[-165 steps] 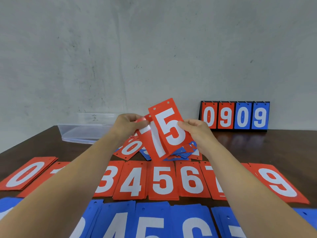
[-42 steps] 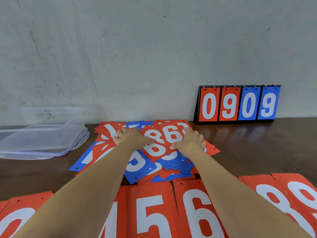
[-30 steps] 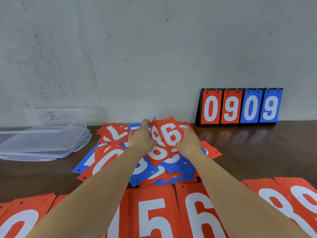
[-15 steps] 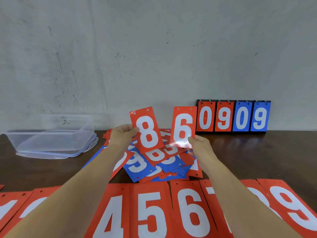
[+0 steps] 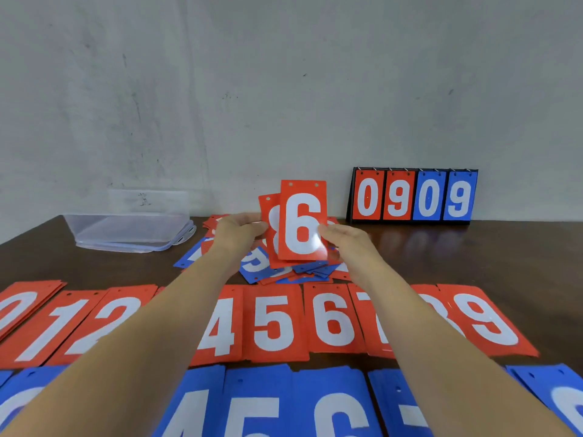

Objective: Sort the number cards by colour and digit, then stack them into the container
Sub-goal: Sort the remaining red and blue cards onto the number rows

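Note:
My right hand [image 5: 347, 244] pinches a red 6 card [image 5: 301, 220] held upright above the table. Behind it, partly covered, is a red 8 card [image 5: 269, 216] pinched by my left hand [image 5: 236, 231]. Under both hands lies a loose pile of mixed red and blue cards [image 5: 284, 269]. Nearer to me runs a sorted row of red card stacks [image 5: 274, 323] from 0 to 9, my arms hiding some digits. A row of blue card stacks [image 5: 262, 402] lies along the bottom edge. The clear plastic container [image 5: 126, 230] stands at the back left.
A black flip scoreboard [image 5: 413, 195] reading 0909 stands against the wall at the back right. The dark wooden table [image 5: 473, 257] shows bare surface to the right of the pile and between container and red row.
The two cards, held apart half a second ago, have come together, the 6 now overlapping the 8. The view has tilted down, showing the blue row again.

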`<state>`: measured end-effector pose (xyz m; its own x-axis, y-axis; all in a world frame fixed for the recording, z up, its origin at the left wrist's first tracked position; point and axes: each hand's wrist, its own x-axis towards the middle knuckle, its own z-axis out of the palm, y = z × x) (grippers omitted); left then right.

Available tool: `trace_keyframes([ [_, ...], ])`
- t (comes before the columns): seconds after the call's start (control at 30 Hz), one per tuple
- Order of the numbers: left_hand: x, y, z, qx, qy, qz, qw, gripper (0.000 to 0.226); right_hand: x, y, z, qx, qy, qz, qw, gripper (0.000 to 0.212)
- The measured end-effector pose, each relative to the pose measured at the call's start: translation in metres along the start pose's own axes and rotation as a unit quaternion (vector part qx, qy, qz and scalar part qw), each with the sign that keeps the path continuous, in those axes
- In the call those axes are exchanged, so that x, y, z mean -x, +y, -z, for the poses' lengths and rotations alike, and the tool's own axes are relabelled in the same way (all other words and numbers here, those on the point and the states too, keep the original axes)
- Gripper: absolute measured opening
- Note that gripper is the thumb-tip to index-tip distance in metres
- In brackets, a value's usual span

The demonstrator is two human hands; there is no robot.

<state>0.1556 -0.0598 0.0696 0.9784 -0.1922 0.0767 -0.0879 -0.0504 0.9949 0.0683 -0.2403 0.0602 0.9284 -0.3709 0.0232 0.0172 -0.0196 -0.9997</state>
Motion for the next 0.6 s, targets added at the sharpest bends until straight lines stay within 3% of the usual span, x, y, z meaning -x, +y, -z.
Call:
trace_keyframes([
  [0.17,0.021,0.007,-0.017,0.052,-0.026,0.006,0.998,0.013,0.015,-0.001,0.002,0.031,-0.016,0.012,0.999,0.018],
  [0.3,0.037,0.007,-0.032,0.101,-0.034,0.026,0.994,0.018,0.023,0.000,0.013,0.060,0.022,0.038,0.997,0.019],
  [0.43,0.049,0.000,-0.044,0.046,-0.054,0.011,0.997,0.012,0.036,0.000,0.027,0.108,0.044,0.061,0.991,0.006],
  [0.6,0.055,0.006,-0.054,0.035,-0.065,0.026,0.997,0.010,0.053,-0.004,0.055,0.127,0.070,0.078,0.986,0.010],
])
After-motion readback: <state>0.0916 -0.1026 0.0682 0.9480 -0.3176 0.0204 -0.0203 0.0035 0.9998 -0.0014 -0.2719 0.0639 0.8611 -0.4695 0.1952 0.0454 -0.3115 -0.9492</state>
